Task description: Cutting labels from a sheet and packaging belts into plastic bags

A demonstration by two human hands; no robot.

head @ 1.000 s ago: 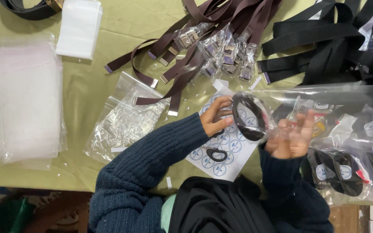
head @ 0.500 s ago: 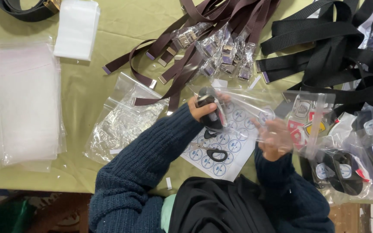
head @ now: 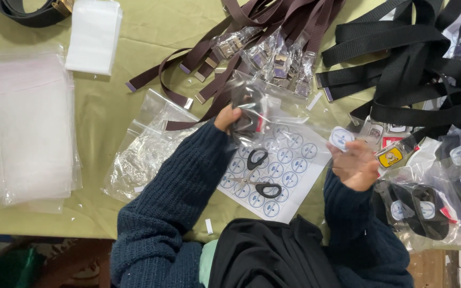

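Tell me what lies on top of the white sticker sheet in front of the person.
On the sticker sheet lies a pair of black-handled scissors. The left hand holds a clear bag with a rolled black belt over its upper edge, covering that part.

L hand (head: 229,117) raised over desk centre, fingers curled tight, gripping w/ palm down. R hand (head: 356,165) nearer desk's front edge, fingers pinched, thumb up. Both forearms in dark knit sleeves, elbows bent, angled in from front edge.
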